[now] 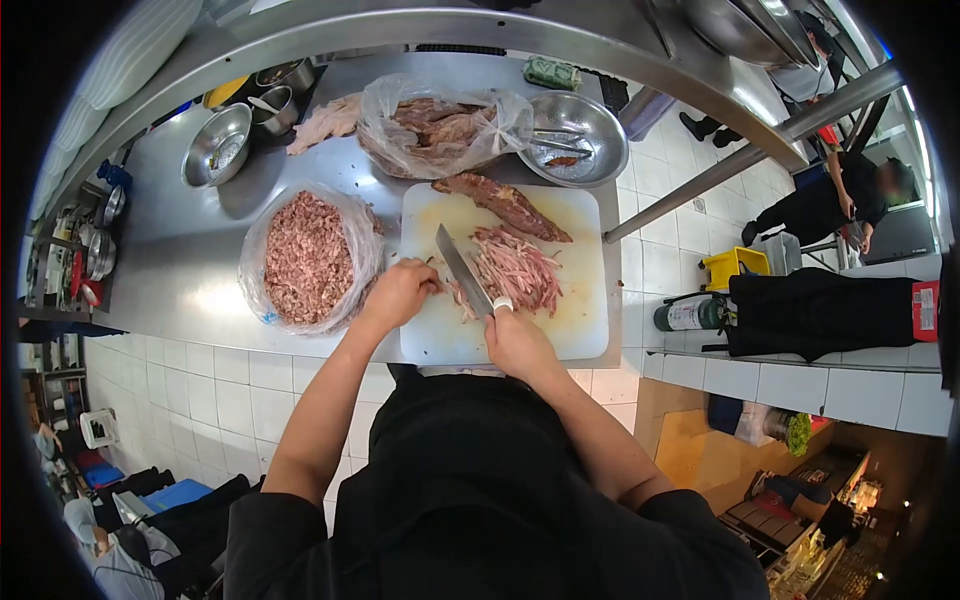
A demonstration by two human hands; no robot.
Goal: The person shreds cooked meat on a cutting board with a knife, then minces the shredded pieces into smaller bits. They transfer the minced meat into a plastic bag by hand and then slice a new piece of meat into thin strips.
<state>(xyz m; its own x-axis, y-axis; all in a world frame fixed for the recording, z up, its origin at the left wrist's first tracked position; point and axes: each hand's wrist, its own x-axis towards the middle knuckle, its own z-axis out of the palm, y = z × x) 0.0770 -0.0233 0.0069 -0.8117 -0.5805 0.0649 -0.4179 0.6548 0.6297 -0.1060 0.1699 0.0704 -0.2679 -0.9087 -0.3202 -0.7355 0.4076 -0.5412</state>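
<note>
My right hand (515,340) is wrapped round the white handle of a large knife (462,270), whose blade points up and to the left over the white cutting board (425,335). Right of the blade lies a pile of meat strips (520,270). Beyond the pile rests an uncut piece of meat (505,205). My left hand (402,292) is at the board's left edge, fingers bent together near a few small scraps; whether anything is between them is too small to tell. To its left, a clear plastic bag (368,245) holds chopped meat (308,260).
Behind the board are a bag of larger meat pieces (440,125) and a metal bowl (590,150) with tongs. Another bowl (218,148) sits at the back left. A metal shelf edge (450,30) crosses above. A person in dark clothes (850,190) stands at the right.
</note>
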